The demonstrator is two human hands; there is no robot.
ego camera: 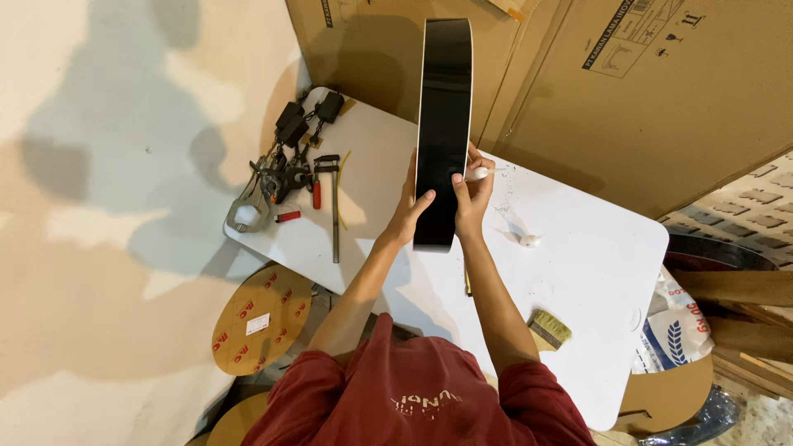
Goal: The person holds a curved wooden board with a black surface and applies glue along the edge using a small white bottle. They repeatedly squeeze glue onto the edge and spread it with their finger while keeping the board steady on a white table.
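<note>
A glossy black guitar body (443, 124) stands on edge above the white table (578, 272), its curved side facing up at me. My left hand (410, 206) grips its left face near the lower end. My right hand (472, 198) presses against its right face and pinches a small white piece (479, 173) between the fingers. A small white scrap (529, 240) lies on the table just right of my right hand.
Clamps and black tools (285, 177) lie at the table's left end with a long metal bar clamp (334, 211). A brush (548, 329) sits near the front edge. Cardboard boxes (628, 91) stand behind; round cardboard discs (260, 322) and a printed sack (673, 330) lie beside the table.
</note>
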